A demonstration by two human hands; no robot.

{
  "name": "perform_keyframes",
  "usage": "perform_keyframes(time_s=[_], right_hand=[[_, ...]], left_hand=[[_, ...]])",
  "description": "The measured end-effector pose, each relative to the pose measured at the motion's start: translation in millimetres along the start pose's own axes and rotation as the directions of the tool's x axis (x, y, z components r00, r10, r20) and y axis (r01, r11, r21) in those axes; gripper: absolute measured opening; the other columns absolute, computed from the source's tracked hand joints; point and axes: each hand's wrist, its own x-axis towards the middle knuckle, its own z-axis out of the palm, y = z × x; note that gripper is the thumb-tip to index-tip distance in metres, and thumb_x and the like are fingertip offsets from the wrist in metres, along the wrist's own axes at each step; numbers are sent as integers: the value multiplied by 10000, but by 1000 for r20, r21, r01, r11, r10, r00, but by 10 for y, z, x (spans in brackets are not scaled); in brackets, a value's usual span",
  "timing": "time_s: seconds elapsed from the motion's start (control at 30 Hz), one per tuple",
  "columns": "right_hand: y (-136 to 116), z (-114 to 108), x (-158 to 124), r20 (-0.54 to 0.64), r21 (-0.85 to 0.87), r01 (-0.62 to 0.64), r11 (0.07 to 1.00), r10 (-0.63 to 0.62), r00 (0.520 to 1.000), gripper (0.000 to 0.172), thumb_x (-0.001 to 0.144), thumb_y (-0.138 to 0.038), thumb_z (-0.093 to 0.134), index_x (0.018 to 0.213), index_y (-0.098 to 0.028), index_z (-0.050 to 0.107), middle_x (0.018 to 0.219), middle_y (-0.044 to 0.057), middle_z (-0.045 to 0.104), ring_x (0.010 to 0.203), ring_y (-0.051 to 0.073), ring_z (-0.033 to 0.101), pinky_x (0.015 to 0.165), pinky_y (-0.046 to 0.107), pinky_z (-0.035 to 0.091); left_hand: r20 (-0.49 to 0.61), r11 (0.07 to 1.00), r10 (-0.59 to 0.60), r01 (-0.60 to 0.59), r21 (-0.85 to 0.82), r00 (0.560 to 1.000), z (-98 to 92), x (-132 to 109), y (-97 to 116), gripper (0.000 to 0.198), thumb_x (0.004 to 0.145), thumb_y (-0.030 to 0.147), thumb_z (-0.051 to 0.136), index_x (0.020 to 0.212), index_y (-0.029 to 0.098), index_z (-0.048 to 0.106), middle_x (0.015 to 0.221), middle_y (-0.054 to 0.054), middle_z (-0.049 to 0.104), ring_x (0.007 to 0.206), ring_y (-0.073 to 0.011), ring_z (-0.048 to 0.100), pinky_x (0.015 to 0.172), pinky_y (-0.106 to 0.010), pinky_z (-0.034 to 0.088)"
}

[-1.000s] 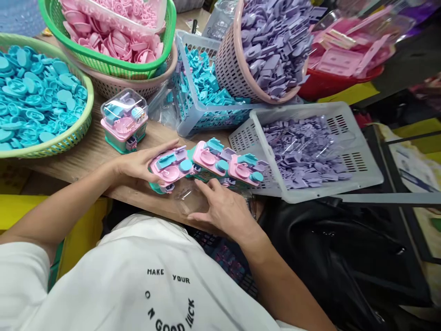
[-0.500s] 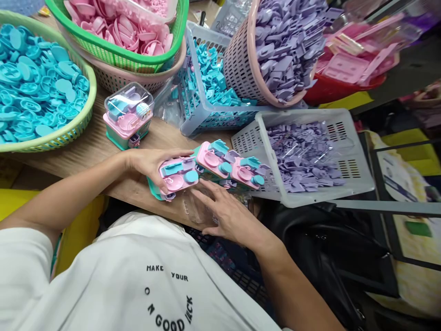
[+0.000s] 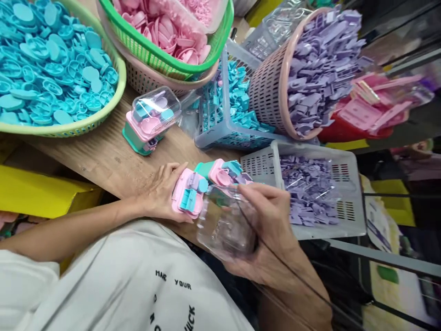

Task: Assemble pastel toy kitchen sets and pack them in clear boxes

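My left hand (image 3: 160,193) grips a pink and teal toy set (image 3: 188,194), tilted up on its side at the table's near edge. My right hand (image 3: 272,230) is closed on a clear plastic cover (image 3: 225,225), held just right of that toy. Behind them two more pink and teal toy sets (image 3: 223,174) lie on the table. A finished toy under a clear cover (image 3: 150,119) stands further back to the left.
Baskets ring the wooden table (image 3: 103,156): teal round parts (image 3: 51,69) at left, pink parts (image 3: 165,37) at the back, teal pieces (image 3: 230,105) in a blue crate, purple pieces (image 3: 310,69) in a tan basket. A grey tray (image 3: 347,202) of purple pieces sits right. A yellow box (image 3: 41,193) lies below.
My left hand lifted and tipped the nearest toy set onto its side. My right hand picked up a clear cover from the table edge. The camera shifted left and down.
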Motion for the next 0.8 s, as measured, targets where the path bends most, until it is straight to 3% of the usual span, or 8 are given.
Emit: perform_keyframes(time_s=[0.1,0.23,0.6,0.7,0.8], right_hand=[[-171,89,237,39,-95,46,994,-43,998,969,708,-280,765,1542,-310,273,1327,138,349,1268,377,466,935,541,577],[-165,233,380,107,-177,42,983,-23,994,904,740,-272,742,1526,-303,298,1356,151,323,1320,386,416,978,579,543],[11,337,386,159,-75,77,994,-65,985,956,782,-317,756,1560,-222,210,1408,173,375,1362,343,400,1089,589,460],[56,382,369,122,-47,84,995,-78,989,983,749,-359,798,1552,-227,246,1383,166,391,1343,343,414,1068,576,478],[72,437,352,53,-36,71,997,-69,996,983,723,-397,828,1536,-257,294,1379,158,389,1311,343,444,1028,573,506]], left_hand=[[-85,1000,-22,23,10,996,125,-6,91,1129,524,673,810,1430,172,360,1309,-170,478,1198,-365,484,1052,-539,404],[-106,998,-51,47,-42,993,205,-43,136,982,602,579,778,1398,182,363,1275,-153,553,1163,-346,530,1016,-508,428],[-72,995,-9,2,-102,997,265,-89,4,1079,590,639,773,1436,145,321,1350,-198,533,1224,-365,506,1044,-507,387],[-62,994,0,-7,-111,998,272,-87,3,1074,614,713,720,1439,145,331,1352,-204,534,1233,-371,501,1056,-508,375],[-85,996,5,-12,-84,996,273,-85,18,964,689,648,686,1426,125,351,1340,-202,546,1236,-357,502,1054,-495,381]])
